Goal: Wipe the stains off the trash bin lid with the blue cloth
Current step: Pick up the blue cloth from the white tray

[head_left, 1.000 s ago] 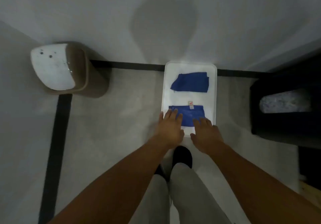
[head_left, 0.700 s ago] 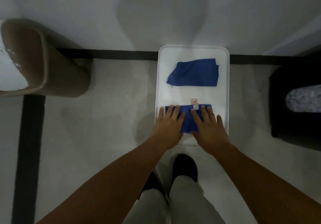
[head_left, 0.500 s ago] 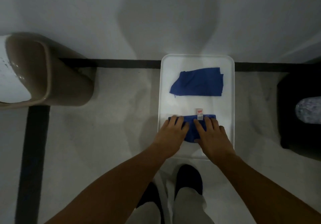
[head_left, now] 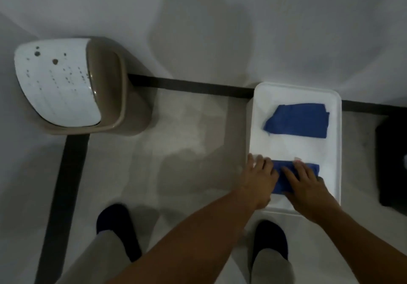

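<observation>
A brown trash bin (head_left: 119, 107) stands at the far left against the wall. Its white lid (head_left: 55, 85) carries several dark spots and specks. A white tray (head_left: 259, 129) lies on the floor at the right. Two blue cloths lie in it: one (head_left: 297, 120) at the far end, one folded (head_left: 284, 178) at the near end. My left hand (head_left: 257, 178) and my right hand (head_left: 306, 184) both rest flat on the near cloth, fingers spread, covering most of it.
A black object (head_left: 392, 162) sits at the right edge beside the tray. Dark tape lines (head_left: 191, 85) run along the wall base and down the floor at the left. My feet in dark shoes (head_left: 119, 228) stand on the light floor near the tray.
The view has swung left, so the stained lid is back in sight. My left foot has stepped out to the left. Both hands stay pressed on the near blue cloth.
</observation>
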### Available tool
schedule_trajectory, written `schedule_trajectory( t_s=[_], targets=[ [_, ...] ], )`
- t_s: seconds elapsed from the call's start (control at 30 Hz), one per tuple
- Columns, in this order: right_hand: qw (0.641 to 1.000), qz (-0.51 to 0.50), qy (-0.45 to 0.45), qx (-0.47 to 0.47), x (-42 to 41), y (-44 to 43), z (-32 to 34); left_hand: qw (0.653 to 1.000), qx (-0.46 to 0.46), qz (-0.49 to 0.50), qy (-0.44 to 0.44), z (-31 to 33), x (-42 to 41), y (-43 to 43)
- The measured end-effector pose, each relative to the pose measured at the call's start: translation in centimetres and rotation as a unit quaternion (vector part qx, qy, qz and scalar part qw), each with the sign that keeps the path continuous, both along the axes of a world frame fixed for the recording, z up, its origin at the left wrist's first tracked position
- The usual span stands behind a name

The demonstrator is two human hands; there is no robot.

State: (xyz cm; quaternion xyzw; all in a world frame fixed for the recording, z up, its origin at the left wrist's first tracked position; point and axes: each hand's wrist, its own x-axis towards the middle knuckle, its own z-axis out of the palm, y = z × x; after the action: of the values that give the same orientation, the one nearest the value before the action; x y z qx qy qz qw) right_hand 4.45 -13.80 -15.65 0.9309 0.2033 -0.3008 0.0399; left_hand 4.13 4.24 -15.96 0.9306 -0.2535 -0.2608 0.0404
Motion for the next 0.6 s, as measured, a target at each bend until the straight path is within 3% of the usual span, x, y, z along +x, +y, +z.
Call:
schedule_trajectory(
  t_s=[0.1,0.23,0.3,0.4,0.5,0.6],
  targets=[
    [1.0,-0.002,-0.031,-0.001,0.3,0.8,-0.4,0.999,-0.009,-0.014,-0.041,-1.2,-0.5,0.3],
    [0.999,0.02,-0.043,-0.014,0.4,2.8,1.2,0.993,-0.106,0.02,-0.055,-0.9,-0.5,0.8],
    [0.998,-0.017,-0.053,0.014,0.2,5.0,3.3,0.981,-0.175,0.062,-0.046,0.5,0.1,2.7],
    [0.986,-0.109,-0.065,0.105,0.2,9.4,7.4,0.938,-0.323,0.126,-0.003,4.3,1.5,8.1],
    [0.938,-0.243,-0.018,0.246,0.5,15.9,12.5,0.894,-0.409,0.181,0.012,9.3,2.9,15.3],
    [0.879,-0.296,0.005,0.375,2.2,23.8,17.1,0.844,-0.473,0.251,0.02,14.0,4.4,22.4]
  ],
)
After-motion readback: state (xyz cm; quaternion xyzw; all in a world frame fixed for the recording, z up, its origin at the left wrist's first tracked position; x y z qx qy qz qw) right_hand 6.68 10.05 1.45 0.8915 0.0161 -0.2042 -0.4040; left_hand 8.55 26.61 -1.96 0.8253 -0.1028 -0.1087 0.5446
